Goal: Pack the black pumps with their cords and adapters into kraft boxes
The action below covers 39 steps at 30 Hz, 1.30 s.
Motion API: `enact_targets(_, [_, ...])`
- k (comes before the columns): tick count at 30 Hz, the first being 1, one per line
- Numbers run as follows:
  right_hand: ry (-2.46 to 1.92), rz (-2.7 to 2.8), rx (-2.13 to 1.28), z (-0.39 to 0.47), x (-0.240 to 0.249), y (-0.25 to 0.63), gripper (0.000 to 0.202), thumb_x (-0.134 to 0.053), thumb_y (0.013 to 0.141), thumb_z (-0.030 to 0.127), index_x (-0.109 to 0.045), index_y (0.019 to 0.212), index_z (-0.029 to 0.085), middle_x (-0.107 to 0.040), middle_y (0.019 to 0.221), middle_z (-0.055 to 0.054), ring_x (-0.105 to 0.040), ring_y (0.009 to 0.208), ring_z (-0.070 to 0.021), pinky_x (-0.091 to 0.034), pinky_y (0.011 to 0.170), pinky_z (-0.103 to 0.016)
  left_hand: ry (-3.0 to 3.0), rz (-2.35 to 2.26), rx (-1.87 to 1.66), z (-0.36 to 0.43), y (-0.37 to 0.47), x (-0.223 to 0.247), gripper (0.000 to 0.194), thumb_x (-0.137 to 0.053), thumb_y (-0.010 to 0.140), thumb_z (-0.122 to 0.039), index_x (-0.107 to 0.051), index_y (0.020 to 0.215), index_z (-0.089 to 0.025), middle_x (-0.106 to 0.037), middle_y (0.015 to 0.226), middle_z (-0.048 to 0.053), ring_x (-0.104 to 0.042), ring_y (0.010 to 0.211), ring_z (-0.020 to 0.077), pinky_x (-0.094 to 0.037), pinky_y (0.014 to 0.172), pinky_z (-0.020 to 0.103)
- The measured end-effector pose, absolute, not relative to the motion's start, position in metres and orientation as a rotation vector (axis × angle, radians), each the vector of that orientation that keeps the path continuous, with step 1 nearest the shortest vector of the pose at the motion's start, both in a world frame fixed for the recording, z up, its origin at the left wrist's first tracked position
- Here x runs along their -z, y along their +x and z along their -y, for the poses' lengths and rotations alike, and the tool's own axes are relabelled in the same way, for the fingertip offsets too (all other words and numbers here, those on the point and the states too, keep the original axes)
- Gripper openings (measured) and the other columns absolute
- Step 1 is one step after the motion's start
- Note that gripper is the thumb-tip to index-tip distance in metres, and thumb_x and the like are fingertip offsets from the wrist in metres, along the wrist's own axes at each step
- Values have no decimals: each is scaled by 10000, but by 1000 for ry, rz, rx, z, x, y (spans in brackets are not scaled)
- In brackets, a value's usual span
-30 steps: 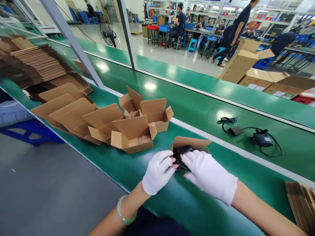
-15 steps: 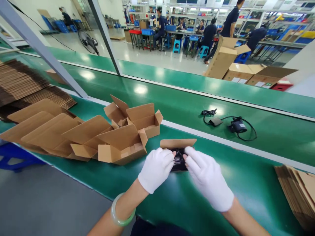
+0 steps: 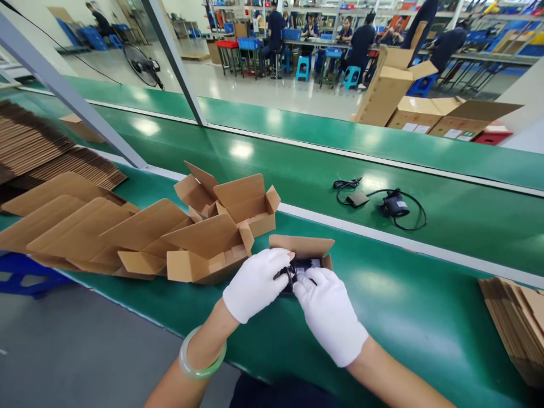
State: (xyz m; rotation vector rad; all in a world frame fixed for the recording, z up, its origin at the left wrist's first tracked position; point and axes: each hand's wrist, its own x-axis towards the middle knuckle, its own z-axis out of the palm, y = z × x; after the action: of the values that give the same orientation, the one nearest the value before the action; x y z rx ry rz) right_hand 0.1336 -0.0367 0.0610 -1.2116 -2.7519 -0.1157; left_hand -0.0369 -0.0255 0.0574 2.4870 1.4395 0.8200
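From the head view I take the black fan [image 3: 142, 67] as my landmark. It stands on a pale, glossy floor [image 3: 229, 88], with a pale wall [image 3: 46, 48] to its left. Right of it I see a slanting dark post [image 3: 178, 68], then teal stools [image 3: 303, 68] by a long workbench [image 3: 318, 43] with crowded shelves behind. Nearer than the fan, a green work surface [image 3: 297, 153] reflects bright patches of light.

A box [image 3: 302, 246] sits on the table [image 3: 391, 317], with a device [image 3: 315, 263] inside and a cable [image 3: 291, 273] at its opening. From it, open boxes [image 3: 204, 238] cluster toward nine o'clock, flat cartons [image 3: 34, 139] at ten, a carton stack [image 3: 512, 328] between three and four. Across the rail [image 3: 352, 229], a corded unit [image 3: 395, 205] lies at two.
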Motion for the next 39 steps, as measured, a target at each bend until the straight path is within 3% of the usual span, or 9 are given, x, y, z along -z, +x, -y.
enact_targets(5, [-1420,2983,-74,26,-71,120,226,-477,760,19,-664,785,143,-638,726,-129,-600,708,-243,-426,593,-341,2588,-1328,-583,27,-44,-70,362,-550,729,-142,-580,1090,-153,-645,1093,72,-597,921,233,-519,777,365])
enact_targets(10, [-1221,3001,-113,28,-82,130,312,-452,733,8,-653,960,85,-654,952,-182,-615,881,-277,-485,760,-409,2648,-1325,-319,21,-28,-79,260,-483,785,-150,-629,995,-195,-684,962,46,-591,808,237,-476,701,390])
enact_targets(14, [-966,2612,-261,47,-76,174,315,-427,800,35,-634,995,172,-644,1082,-106,-570,1052,-224,-470,877,-378,2627,-1395,12,9,5,-78,155,-508,761,-155,-658,795,-134,-674,770,117,-609,705,294,-449,625,434])
enact_targets(16, [-1144,2228,-331,50,-66,197,309,-417,848,90,-616,1045,222,-641,1113,-71,-554,1094,-205,-455,918,-385,2569,-1445,122,4,20,-74,102,-548,709,-113,-646,685,-108,-648,673,142,-621,661,316,-447,582,422])
enact_targets(19, [-1500,1737,-725,39,-43,211,347,-450,870,243,-526,1208,233,-561,1254,-86,-501,1174,-226,-415,975,-431,2509,-1493,135,1,30,-67,104,-546,686,-74,-646,675,-99,-639,652,151,-634,633,312,-455,539,384])
enact_targets(22, [-1319,1537,-1296,21,-19,196,533,-459,851,372,-367,1339,178,-458,1354,-126,-462,1214,-227,-409,982,-402,2470,-1514,120,2,29,-64,146,-521,723,-112,-657,777,-110,-661,739,147,-643,647,305,-476,548,389])
enact_targets(27, [-1313,1517,-1448,9,-14,162,669,-585,753,373,-326,1350,218,-566,1217,-76,-554,1061,-220,-461,894,-365,2426,-1512,45,3,15,-67,159,-489,756,-164,-626,820,-113,-667,805,145,-650,692,298,-495,578,386])
enact_targets(33, [-1413,1491,-1393,15,-23,152,611,-596,715,323,-384,1280,226,-640,1013,-38,-612,837,-196,-505,736,-324,2262,-1277,-390,6,-13,-55,300,-478,750,-105,-548,1035,-170,-687,791,17,-649,695,181,-508,618,278])
enact_targets(39, [-1564,1487,-1258,15,-22,143,645,-578,678,241,-381,1289,190,-658,958,-59,-630,792,-213,-512,714,-348,1895,-1301,-1561,36,-19,-26,149,-522,828,-129,-532,965,-186,-611,949,56,-617,777,123,-525,743,265])
